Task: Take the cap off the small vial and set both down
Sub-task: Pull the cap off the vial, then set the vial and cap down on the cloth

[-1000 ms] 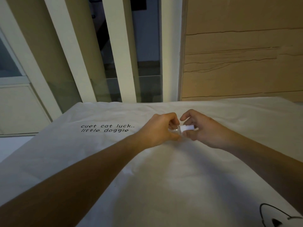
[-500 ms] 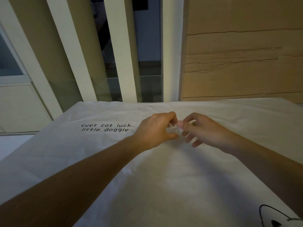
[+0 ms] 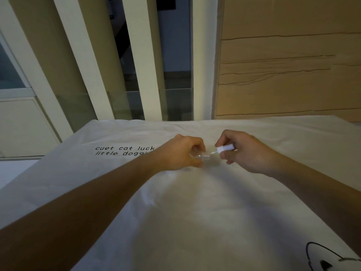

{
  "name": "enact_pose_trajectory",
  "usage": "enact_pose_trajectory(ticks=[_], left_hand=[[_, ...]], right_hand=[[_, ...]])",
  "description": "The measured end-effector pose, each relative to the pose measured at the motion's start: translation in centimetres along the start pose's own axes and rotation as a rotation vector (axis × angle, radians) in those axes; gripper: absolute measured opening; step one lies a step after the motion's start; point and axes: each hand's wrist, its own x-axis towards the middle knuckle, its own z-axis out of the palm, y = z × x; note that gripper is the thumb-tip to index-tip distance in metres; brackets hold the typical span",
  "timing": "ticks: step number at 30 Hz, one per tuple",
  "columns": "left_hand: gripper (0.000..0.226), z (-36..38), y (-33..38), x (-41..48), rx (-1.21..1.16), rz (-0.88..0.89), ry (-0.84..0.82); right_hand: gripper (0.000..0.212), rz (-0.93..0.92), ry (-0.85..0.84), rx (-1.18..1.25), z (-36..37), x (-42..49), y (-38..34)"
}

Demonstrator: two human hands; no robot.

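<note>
White cloth printed with small black lettering covered the table, with pale slats and a wooden panel behind it. Just above the cloth, the left hand pinched a small clear vial between thumb and fingertips, lying roughly sideways. Beside it, the right hand pinched the white cap, already free of the vial, its thin clear stem pointing at the vial's mouth.

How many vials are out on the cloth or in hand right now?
1. The small clear vial sits in the left hand; the right hand holds its white cap, already pulled away. No others show on the white cloth.
</note>
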Motion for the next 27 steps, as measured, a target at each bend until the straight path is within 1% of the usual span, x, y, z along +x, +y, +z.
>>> enact_pose_trajectory(ticks=[2,4,6,9,12,15,17,21,27], left_hand=[[0.034,-0.6,-1.2,-0.3,-0.010,-0.052,0.002],[0.034,-1.0,-2.4,-0.6,-0.023,-0.096,0.051],[0.032,-1.0,-3.4,-0.9,-0.028,-0.145,0.124],[0.034,-0.7,-4.3,-0.9,-0.048,-0.241,0.263],[0.035,-0.5,-4.1,-0.6,-0.165,-0.301,0.364],[0.030,-0.4,-3.1,-0.2,-0.321,-0.323,0.417],[0.031,-0.2,-2.5,0.1,-0.396,-0.345,0.436],[0.032,0.4,-1.6,0.4,-0.459,-0.335,0.491],[0.028,1.4,-1.7,1.0,-0.494,-0.325,0.528]], right_hand=[[0.016,-0.001,0.049,-0.005,-1.0,-0.1,0.6],[0.016,0.007,0.100,0.035,-1.8,0.0,1.4],[0.017,-0.002,0.158,0.052,-2.2,0.2,2.1],[0.013,-0.008,0.265,-0.023,-1.9,0.4,2.9],[0.008,0.019,0.324,-0.076,-0.8,0.6,2.9],[0.011,0.016,0.316,-0.215,0.8,0.8,2.6],[0.013,0.008,0.296,-0.312,1.9,0.8,2.4],[0.018,-0.020,0.250,-0.449,4.0,1.1,2.4],[0.016,-0.025,0.207,-0.506,5.9,1.8,2.7]])
